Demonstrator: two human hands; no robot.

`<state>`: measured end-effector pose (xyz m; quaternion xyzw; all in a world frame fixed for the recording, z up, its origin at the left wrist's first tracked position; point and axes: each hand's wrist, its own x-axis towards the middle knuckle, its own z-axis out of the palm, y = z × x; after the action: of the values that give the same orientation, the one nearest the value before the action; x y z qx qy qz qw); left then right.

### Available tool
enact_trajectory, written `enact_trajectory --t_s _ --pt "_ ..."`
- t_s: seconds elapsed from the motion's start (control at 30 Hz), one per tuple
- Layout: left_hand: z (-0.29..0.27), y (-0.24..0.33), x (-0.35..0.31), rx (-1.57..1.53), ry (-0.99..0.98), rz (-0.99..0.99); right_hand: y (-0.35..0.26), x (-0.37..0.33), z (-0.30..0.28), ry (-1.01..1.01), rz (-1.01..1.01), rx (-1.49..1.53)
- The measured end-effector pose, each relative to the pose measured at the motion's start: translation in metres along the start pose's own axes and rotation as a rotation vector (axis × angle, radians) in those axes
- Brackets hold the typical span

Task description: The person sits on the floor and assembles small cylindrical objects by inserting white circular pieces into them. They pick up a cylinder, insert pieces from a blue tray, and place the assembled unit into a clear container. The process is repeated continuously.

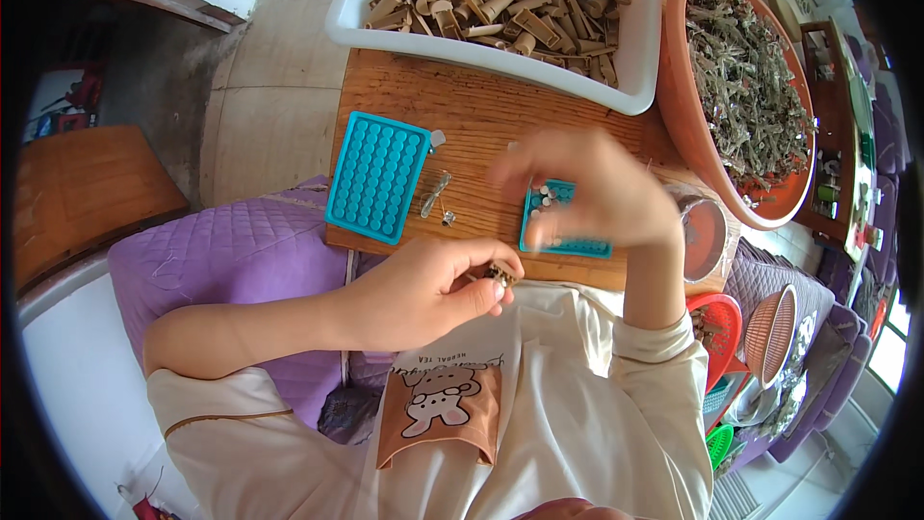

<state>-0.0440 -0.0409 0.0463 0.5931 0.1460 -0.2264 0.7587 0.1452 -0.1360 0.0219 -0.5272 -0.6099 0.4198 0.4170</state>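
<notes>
My left hand is closed, its thumb and fingers pinching a small brown part with dark notches, in front of my chest. Over the table's right side, my right hand is blurred by motion. Its thumb and fingers are spread apart, with nothing visible between them. Below it lies a small teal tray holding little white round pieces, partly covered by the hand. To the left, a larger teal tray has rows of round cups. Beside that tray is a clear, thin piece with a small metallic bit.
A white bin heaped with tan half-round pieces stands at the far edge of the wooden table. At the right are an orange basin full of clear-grey parts, a round container and a red basket. Purple quilted seating is at left.
</notes>
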Motion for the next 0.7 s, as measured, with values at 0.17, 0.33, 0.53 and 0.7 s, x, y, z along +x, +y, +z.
enact_trajectory --t_s 0.17,0.33,0.53,0.7 --pt "-0.005 0.004 0.003 -0.101 0.071 -0.089 0.042 0.045 -0.047 0.595 0.264 -0.629" --pt "-0.009 0.004 0.006 -0.206 0.209 0.032 0.074 0.062 -0.059 0.453 0.458 -0.937" --pt "-0.016 0.011 0.007 -0.295 0.291 0.097 0.086 0.062 -0.059 0.591 0.300 -0.920" --pt "-0.018 0.015 0.003 -0.446 0.321 0.167 0.032 0.042 -0.043 0.792 0.399 -0.422"
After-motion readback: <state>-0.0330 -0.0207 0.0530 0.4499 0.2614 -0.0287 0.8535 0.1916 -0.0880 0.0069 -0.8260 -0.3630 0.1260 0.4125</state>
